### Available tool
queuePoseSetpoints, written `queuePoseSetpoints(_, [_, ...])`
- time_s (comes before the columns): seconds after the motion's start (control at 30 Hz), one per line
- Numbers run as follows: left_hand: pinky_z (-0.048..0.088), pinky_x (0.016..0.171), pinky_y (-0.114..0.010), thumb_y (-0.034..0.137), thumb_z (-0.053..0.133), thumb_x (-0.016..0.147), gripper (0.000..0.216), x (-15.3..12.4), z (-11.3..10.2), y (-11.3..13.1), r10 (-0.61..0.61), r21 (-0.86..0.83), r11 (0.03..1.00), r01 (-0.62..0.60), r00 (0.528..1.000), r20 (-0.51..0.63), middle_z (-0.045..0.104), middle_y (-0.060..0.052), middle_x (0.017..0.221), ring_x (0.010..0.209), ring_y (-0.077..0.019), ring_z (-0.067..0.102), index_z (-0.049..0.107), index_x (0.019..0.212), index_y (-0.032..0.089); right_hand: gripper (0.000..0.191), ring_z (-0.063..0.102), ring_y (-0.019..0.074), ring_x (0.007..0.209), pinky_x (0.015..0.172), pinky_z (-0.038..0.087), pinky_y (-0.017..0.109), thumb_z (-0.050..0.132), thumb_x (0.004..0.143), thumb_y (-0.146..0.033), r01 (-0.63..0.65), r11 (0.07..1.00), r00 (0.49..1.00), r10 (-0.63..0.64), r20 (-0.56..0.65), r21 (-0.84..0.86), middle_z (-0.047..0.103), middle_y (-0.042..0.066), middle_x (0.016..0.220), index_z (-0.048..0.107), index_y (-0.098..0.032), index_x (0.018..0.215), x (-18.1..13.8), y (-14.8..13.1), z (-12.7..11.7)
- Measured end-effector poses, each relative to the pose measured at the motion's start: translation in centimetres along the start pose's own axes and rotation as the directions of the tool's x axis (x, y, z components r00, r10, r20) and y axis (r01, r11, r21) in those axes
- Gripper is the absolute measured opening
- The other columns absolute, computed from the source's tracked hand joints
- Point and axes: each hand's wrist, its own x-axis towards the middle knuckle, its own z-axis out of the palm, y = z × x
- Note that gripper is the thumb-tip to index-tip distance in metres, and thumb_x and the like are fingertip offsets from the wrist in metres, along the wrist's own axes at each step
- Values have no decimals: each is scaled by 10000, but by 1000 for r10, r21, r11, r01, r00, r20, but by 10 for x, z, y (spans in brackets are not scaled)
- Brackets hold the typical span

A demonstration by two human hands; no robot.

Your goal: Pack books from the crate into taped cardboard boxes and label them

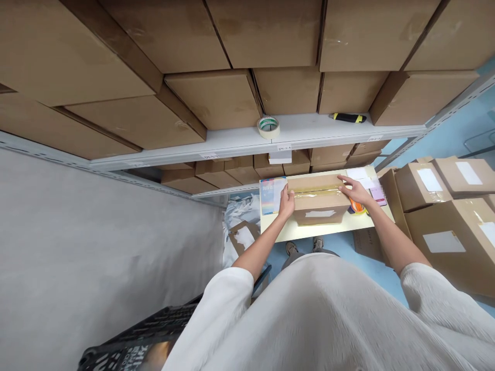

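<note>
A taped cardboard box (301,180) rests on a pale yellow tabletop (278,232) in front of me. Shiny clear tape (315,194) runs along the seam of its top, and a white label (320,213) is on the side facing me. My left hand (286,202) grips the box's left end, thumb near the tape. At the right end, my right hand (356,190) holds the box with thumb and fingers spread over its edge. Just beside that hand lies an orange object (356,206), partly covered, whose kind I cannot make out.
A metal shelf (309,129) stacked with cartons spans the back, carrying a tape roll (268,127) and a black-yellow utility knife (349,118). Labelled cartons (444,232) stand at right. A colourful printed sheet (266,196) lies left of the box. A black crate (135,340) sits lower left.
</note>
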Motion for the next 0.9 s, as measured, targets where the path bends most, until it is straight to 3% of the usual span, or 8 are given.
queuePoseSetpoints(0.13, [266,1388,-522,597,525,1086,671,14,7,-3,25,4,1000,-25,999,27,446,-171,1723,1651,-313,393,432,1661,263,654,651,363,1375,1248,483,605,796,813,-481,-8,1000,1000,8,7,-14,670,81,1573,739,-297,1437,16,22,9])
queuePoseSetpoints(0.33, [332,1351,-538,365,505,1087,635,4,14,-12,6,146,989,-18,997,81,460,-219,1690,1616,-332,427,375,1680,181,669,697,331,1244,1155,559,578,751,820,-447,-107,994,994,107,-35,-7,656,96,1584,697,-273,1464,8,58,27])
queuePoseSetpoints(0.43, [340,1329,-561,284,525,1061,608,-2,13,-4,149,311,938,-156,988,48,467,-216,1681,1603,-348,417,420,1652,185,659,688,319,1267,1145,567,553,728,834,-440,-135,991,989,135,-53,5,664,98,1566,680,-276,1471,6,65,32])
queuePoseSetpoints(0.53, [355,1288,-573,230,510,1058,462,-9,18,13,346,488,795,-360,930,124,526,-176,1636,1549,-356,446,594,1512,224,652,683,310,1275,1138,571,537,716,833,-424,-150,989,987,150,-67,-3,670,94,1550,674,-283,1468,6,64,35])
queuePoseSetpoints(0.67, [439,1172,-525,317,538,1088,349,-18,33,30,391,531,641,-554,831,396,671,-145,1455,1376,-353,559,718,1380,252,632,684,306,1269,1134,567,514,704,840,-420,-139,990,986,136,-91,-27,679,115,1534,682,-258,1451,5,60,38])
queuePoseSetpoints(0.8, [427,1160,-517,346,540,1104,340,-23,40,32,391,560,580,-592,805,445,706,-143,1401,1343,-355,576,753,1353,259,581,715,290,1213,1112,571,490,663,906,-499,-148,988,981,142,-129,-34,714,133,1473,692,-232,1421,-3,70,24])
queuePoseSetpoints(0.9, [426,1159,-511,341,545,1106,336,-24,40,30,396,575,568,-589,808,436,708,-140,1406,1336,-352,586,759,1356,269,513,728,290,1201,1113,560,471,589,958,-479,-247,965,951,225,-211,-87,740,156,1428,720,-196,1364,-15,91,-1])
